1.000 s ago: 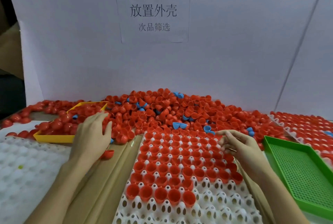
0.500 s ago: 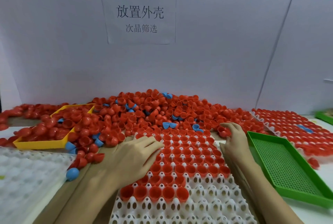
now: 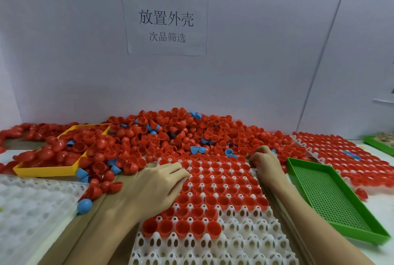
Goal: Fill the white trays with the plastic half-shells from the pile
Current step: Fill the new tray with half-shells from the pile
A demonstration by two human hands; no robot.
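A big pile of red half-shells [image 3: 170, 134], with a few blue ones mixed in, lies against the back wall. In front of me sits a white tray [image 3: 241, 243]; red shells fill its far rows and its near rows are bare. My left hand [image 3: 157, 188] lies flat, palm down, over the shells at the tray's left side, fingers stretched out. My right hand [image 3: 265, 161] is at the tray's far right corner with curled fingers at the pile's edge; I cannot see whether it holds a shell.
A yellow tray [image 3: 45, 170] heaped with red shells stands at the left. A bare white tray [image 3: 27, 207] is at the near left. A green perforated tray [image 3: 328, 196] lies at the right, beyond it another white tray [image 3: 349, 158] full of shells. A loose blue shell [image 3: 84, 206] lies near my left forearm.
My left hand went from the pile by the yellow tray onto the centre tray and has slid further across it. My right hand moved up to the tray's far right corner.
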